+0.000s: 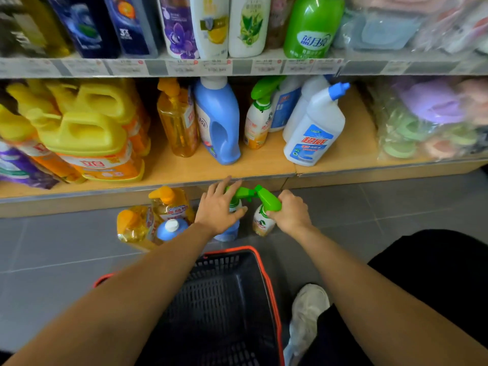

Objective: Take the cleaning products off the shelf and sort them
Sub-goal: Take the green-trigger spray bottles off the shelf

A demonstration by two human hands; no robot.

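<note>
Head camera: we look down at a grey tiled floor (pixel 396 207) in front of a low wooden shelf (pixel 264 167). The person's right hand (pixel 290 213) has its grip curled round the green trigger top of a small white plastic spray bottle (pixel 262 223). The left hand (pixel 217 207) lies over a second spray bottle (pixel 235 204) of the same kind. Its grip is spread, with the fingers mostly straight and the thumb laid against the neck. Both bottles seem to stand upright on the floor, side by side, with their green noses touching. Just to the left stand clear orange pump bottles (pixel 169 204) and a blue bottle with a white cap (pixel 171 228), so we think the sorting into groups is well on its way. A third spray bottle (pixel 258 120), white with a green top, waits on the shelf, standing tall, up and away from both hands. It lies almost straight ahead of the right hand. So we think the right hand is nearer and should reach for it, taking it by the thin neck.
</note>
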